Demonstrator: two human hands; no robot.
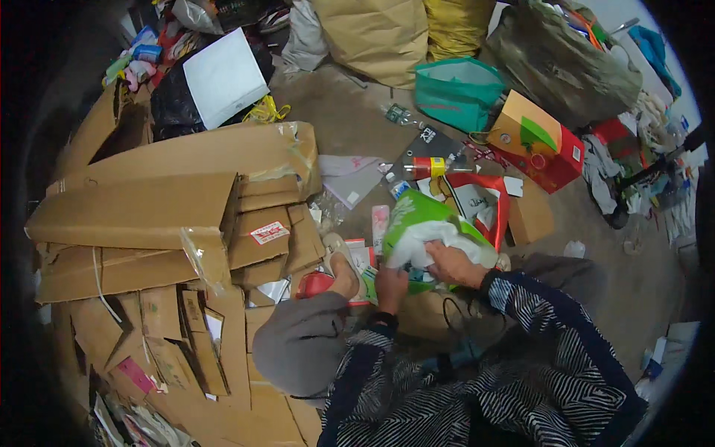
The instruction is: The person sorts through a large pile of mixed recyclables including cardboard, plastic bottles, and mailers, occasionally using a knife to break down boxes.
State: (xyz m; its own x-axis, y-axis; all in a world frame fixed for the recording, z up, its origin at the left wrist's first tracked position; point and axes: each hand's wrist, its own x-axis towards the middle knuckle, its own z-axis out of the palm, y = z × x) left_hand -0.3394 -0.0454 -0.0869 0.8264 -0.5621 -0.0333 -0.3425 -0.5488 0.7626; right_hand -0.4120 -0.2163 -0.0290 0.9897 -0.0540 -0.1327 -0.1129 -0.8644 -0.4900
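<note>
A green bag [416, 209] lies between my knees with a white plastic bag [433, 237] bunched up at its mouth. My right hand [451, 264] is on the white plastic, its fingers partly hidden in the folds. At the near left edge of the green bag, my left hand [392, 285] is closed on the edge of the bundle; whether it grips green or white material is hard to tell. Just left of the green bag stands a pink container [380, 223]. A bottle with a red and yellow label [427, 167] lies beyond it, next to a red and white bag [500, 209].
Flattened cardboard boxes [134, 207] are piled at the left. A white foam box [226, 78] rests on a black bag [176, 95]. Farther out stand a teal bag [458, 98], a red and orange carton [536, 139] and large filled sacks [374, 39].
</note>
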